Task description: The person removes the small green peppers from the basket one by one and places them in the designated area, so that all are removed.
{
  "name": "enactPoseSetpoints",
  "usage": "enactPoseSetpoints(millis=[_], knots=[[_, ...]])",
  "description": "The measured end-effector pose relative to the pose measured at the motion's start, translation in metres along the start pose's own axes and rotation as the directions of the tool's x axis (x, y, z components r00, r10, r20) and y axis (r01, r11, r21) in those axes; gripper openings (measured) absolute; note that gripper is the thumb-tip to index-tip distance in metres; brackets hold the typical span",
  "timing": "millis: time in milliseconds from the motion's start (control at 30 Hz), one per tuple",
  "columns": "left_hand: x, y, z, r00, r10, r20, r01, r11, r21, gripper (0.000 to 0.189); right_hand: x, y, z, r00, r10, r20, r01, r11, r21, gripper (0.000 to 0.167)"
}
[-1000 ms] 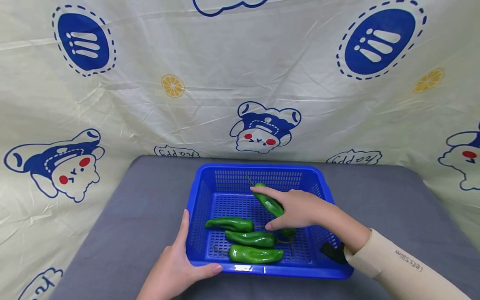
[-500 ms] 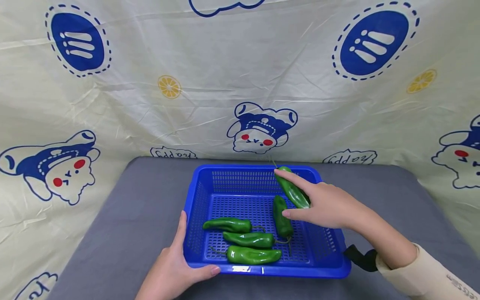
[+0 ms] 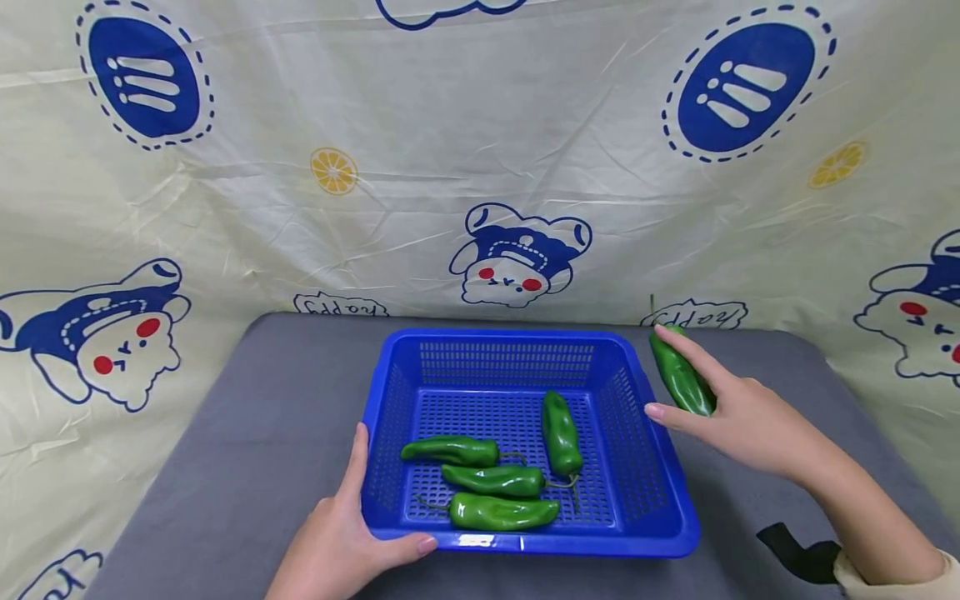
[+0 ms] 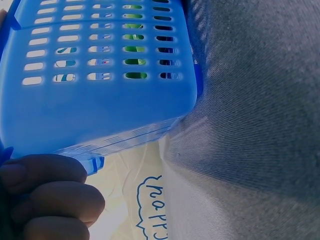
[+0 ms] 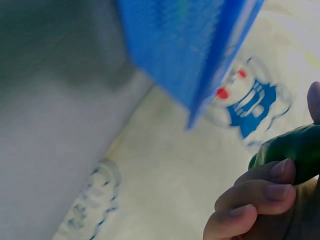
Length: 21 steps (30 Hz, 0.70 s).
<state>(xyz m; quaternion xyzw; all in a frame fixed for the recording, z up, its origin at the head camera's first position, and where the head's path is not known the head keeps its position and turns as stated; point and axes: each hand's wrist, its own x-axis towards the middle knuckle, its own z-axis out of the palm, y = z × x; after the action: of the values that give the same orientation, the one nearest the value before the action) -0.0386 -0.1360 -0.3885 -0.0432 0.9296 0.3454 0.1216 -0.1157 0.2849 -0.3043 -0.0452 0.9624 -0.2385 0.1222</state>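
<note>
My right hand (image 3: 750,417) grips a long green pepper (image 3: 681,377) just past the right rim of the blue basket (image 3: 582,547), its stem pointing up. In the right wrist view, curled fingers (image 5: 260,192) wrap the held pepper (image 5: 292,149). My left hand (image 3: 337,521) holds the basket at its front left corner, thumb along the front rim. Curled fingers (image 4: 65,197) show beside the basket wall (image 4: 100,107) in the left wrist view. Inside the basket lie several green peppers: one lengthwise pepper (image 3: 561,433) at the right, and sideways ones such as the front pepper (image 3: 504,512).
The basket stands on a grey cloth-covered table (image 3: 300,392). Behind and beside it hangs a pale printed curtain (image 3: 420,225). A black strap (image 3: 802,557) dangles from my right sleeve.
My right hand has lifted the pepper from inside the basket and carried it right, over and beyond the right rim. The left hand keeps its hold on the corner.
</note>
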Motion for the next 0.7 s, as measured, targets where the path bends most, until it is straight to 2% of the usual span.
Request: enactPoseSetpoints(millis=[167, 367, 700], knots=[[0.000, 0.000, 0.000, 1.000, 0.000, -0.005, 0.001, 1.000, 0.011, 0.148, -0.002, 0.041, 0.000, 0.998, 0.056, -0.020, -0.056, 0.998, -0.022, 0.091], [0.000, 0.001, 0.000, 1.000, 0.010, -0.011, -0.010, 1.000, 0.016, 0.149, -0.004, 0.082, 0.004, 0.991, 0.130, 0.022, -0.129, 0.991, -0.045, 0.094], [0.000, 0.001, -0.001, 1.000, 0.007, -0.012, -0.006, 1.000, 0.026, 0.149, 0.009, 0.108, 0.028, 0.973, 0.212, 0.095, -0.201, 0.973, -0.112, 0.102]])
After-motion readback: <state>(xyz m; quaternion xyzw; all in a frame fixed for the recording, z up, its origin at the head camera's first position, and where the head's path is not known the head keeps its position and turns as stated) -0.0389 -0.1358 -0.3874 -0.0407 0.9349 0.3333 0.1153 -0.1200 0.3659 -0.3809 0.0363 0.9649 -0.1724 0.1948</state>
